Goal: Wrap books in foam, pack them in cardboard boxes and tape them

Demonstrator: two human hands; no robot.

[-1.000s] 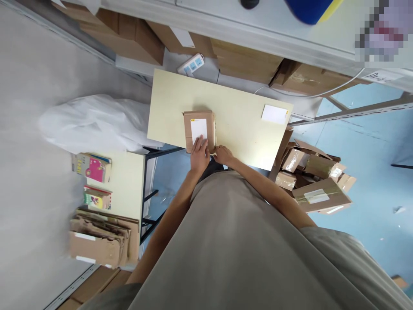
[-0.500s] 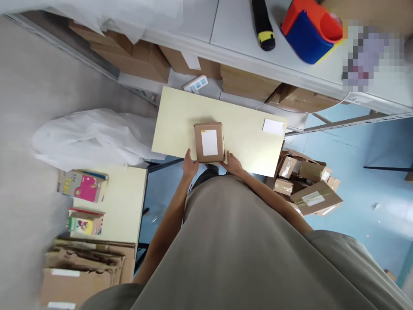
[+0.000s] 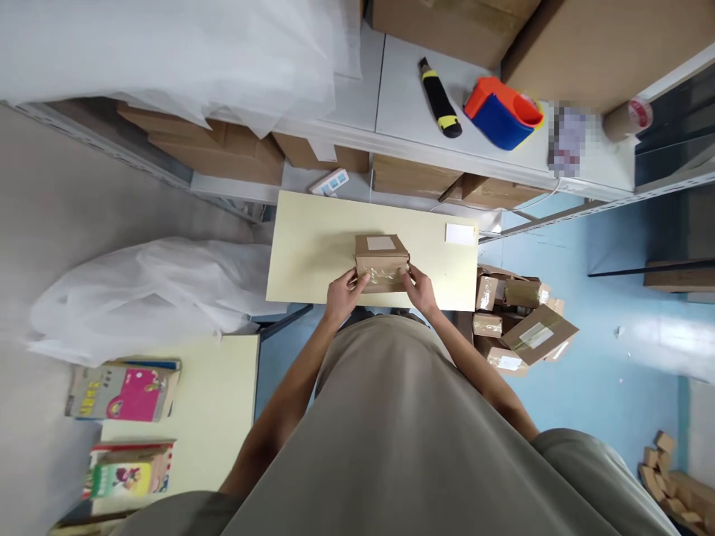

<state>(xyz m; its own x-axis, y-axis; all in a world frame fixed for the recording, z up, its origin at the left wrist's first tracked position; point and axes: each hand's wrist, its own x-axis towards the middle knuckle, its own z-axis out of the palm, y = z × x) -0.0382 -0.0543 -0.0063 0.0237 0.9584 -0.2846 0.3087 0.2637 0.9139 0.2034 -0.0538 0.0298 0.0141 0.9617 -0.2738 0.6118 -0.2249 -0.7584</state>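
Between my two hands is a small cardboard box [image 3: 382, 262], tilted so that its clear-taped side faces me and its white label shows on the face beyond. My left hand [image 3: 342, 295] grips the near left corner, thumb on the taped side. On the right corner, my right hand [image 3: 420, 289] holds it the same way, thumb pressed on the front. Under the box lies a pale yellow table [image 3: 313, 223]. A white label sheet [image 3: 461, 234] rests near the table's right end.
A grey shelf [image 3: 402, 97] holds a utility knife [image 3: 440, 98], an orange-and-blue tape dispenser [image 3: 500, 112] and a tape roll [image 3: 628, 119]. Several cardboard boxes [image 3: 519, 320] are piled at right. White plastic sheeting [image 3: 150, 290] and books [image 3: 123, 391] lie at left.
The box was lying flat, label up, with my hands at its near corners. Both hands now grip it and its taped side has turned toward me. The view has shifted too.
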